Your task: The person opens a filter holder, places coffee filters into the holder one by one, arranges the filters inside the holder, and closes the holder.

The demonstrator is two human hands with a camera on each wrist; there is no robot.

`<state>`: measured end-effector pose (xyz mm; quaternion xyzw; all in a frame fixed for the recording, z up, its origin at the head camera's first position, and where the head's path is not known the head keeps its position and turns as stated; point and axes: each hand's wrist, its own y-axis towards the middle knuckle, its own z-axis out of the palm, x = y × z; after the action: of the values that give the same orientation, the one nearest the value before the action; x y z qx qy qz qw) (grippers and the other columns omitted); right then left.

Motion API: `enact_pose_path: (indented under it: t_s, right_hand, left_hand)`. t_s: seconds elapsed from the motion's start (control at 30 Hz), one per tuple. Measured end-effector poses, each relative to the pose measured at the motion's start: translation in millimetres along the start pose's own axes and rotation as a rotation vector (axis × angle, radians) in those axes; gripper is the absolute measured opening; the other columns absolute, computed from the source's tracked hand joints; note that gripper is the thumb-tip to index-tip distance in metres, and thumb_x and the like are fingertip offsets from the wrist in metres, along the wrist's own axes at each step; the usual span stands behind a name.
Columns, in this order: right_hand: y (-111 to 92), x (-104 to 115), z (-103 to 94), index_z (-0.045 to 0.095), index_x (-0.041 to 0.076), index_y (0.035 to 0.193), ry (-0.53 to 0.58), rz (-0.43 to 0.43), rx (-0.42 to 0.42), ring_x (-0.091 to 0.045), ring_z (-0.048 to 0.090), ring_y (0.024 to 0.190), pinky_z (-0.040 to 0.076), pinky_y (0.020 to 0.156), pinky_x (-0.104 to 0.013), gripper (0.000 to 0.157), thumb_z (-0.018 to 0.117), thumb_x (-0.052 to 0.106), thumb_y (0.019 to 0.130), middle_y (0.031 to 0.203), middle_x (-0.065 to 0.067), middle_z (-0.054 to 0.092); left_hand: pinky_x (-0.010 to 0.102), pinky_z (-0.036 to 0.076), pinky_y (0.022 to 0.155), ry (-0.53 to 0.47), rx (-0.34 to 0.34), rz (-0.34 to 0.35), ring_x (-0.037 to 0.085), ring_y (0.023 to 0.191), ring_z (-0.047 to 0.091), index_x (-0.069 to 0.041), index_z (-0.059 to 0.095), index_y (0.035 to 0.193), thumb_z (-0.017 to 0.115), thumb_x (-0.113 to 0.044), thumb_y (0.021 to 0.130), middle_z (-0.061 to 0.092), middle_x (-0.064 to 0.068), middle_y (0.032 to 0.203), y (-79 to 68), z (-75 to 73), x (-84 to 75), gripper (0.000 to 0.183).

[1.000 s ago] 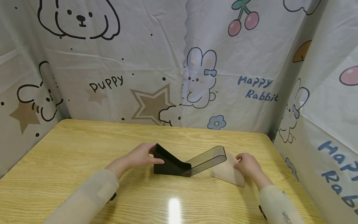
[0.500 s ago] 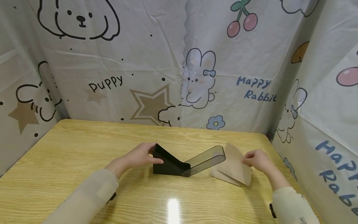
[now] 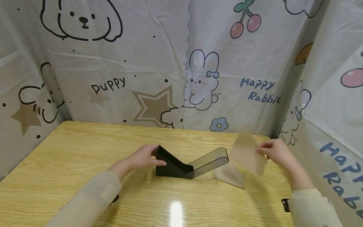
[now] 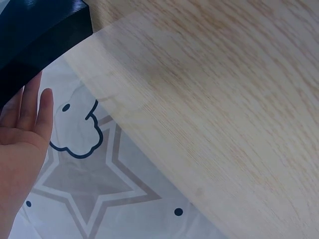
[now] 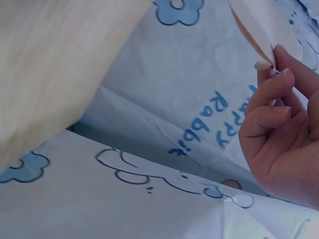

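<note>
My left hand (image 3: 143, 157) grips the tall back end of a black coffee filter holder (image 3: 171, 167), thumb on the near side. The holder stands on the table with its smoky clear lid (image 3: 208, 161) swung out to the right. In the left wrist view, the fingers reach up along the dark holder (image 4: 42, 42). My right hand (image 3: 276, 152) pinches the right edge of a light brown paper coffee filter (image 3: 246, 154), raised above the table. Below it lies another brown filter or stack (image 3: 229, 177), partly covered. The right wrist view shows the held filter (image 5: 266, 25) between thumb and fingertips.
Everything stands on a pale wood-grain table (image 3: 93, 142). A printed white curtain (image 3: 153, 63) closes in the back and both sides, near the table's right edge by my right hand.
My right hand has lifted one filter off the others and carried it up and to the right, uncovering those below. My left hand and the holder have stayed in place.
</note>
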<state>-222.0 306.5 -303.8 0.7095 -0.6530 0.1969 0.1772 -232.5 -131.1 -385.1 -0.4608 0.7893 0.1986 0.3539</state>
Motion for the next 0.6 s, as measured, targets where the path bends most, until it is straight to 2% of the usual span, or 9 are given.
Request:
enact_pose_path:
  t_s: [0.2,0.43,0.6]
  right_hand:
    - [-6,15,-14.2,0.064,-0.005,0.093,-0.014,0.001,-0.027,-0.015,0.051,0.064,0.043,0.055,-0.028,0.024,0.064,0.018,0.088,0.078,-0.009,0.063]
    - [-10,30,-21.1,0.065,-0.006,0.097,-0.033,0.021,-0.055,-0.019,0.053,0.071,0.043,0.059,-0.027,0.025,0.064,0.018,0.089,0.081,-0.012,0.064]
    - [-11,38,-25.4,0.065,-0.006,0.098,-0.049,0.016,-0.087,-0.019,0.051,0.07,0.04,0.059,-0.028,0.026,0.063,0.019,0.09,0.077,-0.01,0.061]
  left_hand:
    - [0.038,0.05,0.088,0.01,0.002,0.006,0.017,0.098,0.062,-0.015,0.059,0.095,0.072,-0.034,0.081,0.064,-0.003,0.095,1.3,0.4,1.7,0.027]
    - [0.038,0.051,0.088,0.018,0.002,0.012,0.016,0.097,0.061,-0.016,0.059,0.095,0.072,-0.035,0.081,0.064,-0.004,0.095,2.3,0.8,4.3,0.028]
    - [0.039,0.05,0.088,0.02,-0.001,0.021,0.017,0.097,0.062,-0.016,0.059,0.095,0.072,-0.035,0.081,0.064,-0.004,0.095,2.0,0.6,3.9,0.028]
